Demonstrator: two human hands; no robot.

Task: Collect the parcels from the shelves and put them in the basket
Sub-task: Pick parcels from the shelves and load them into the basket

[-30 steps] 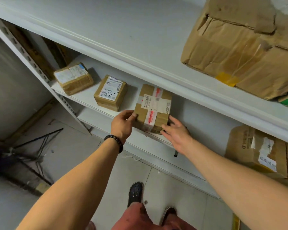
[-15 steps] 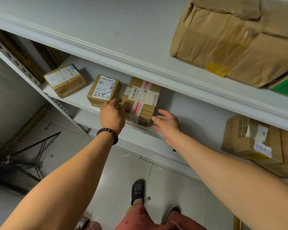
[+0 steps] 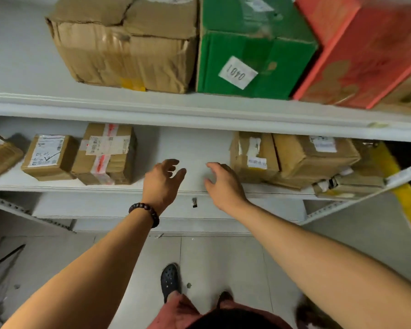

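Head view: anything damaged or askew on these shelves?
The brown carton on the upper shelf is crumpled, its top torn. At the right end of the lower shelf, a flat parcel sits skewed at the front edge, seemingly overhanging.

A white metal shelf unit [image 3: 199,108] is seen with two boards and perforated side rails [image 3: 328,208], and below it a floor of pale grey tiles [image 3: 223,262] is laid, where a yellow stripe [image 3: 407,195] is seen at the right edge
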